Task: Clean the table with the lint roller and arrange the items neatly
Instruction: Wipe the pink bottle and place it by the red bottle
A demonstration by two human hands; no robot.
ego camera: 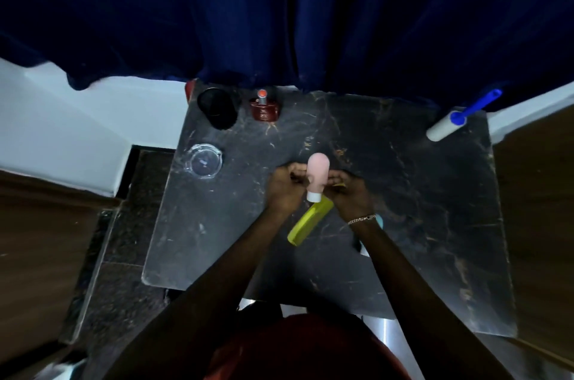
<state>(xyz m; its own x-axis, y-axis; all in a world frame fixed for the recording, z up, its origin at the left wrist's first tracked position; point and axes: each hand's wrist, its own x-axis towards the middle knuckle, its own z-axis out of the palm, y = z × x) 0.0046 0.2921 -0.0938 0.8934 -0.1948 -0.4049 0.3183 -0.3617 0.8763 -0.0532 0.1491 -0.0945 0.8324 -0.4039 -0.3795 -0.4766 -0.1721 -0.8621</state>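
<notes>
A pink squeeze bottle (pixel 317 173) with a white cap pointing toward me is held over the middle of the dark marble table (pixel 419 193). My left hand (pixel 284 185) grips its left side and my right hand (pixel 349 190) its right side. A yellow-green case (pixel 309 221) lies on the table just below the bottle, partly under my right hand. The lint roller (pixel 456 119), white roll with blue handle, lies at the table's far right corner, away from both hands.
A black cup (pixel 217 108) and a dark red holder with a lipstick (pixel 264 108) stand at the far left edge. A clear glass ashtray (pixel 205 160) sits on the left. A light blue item (pixel 379 221) peeks from behind my right wrist. Blue curtain hangs behind the table.
</notes>
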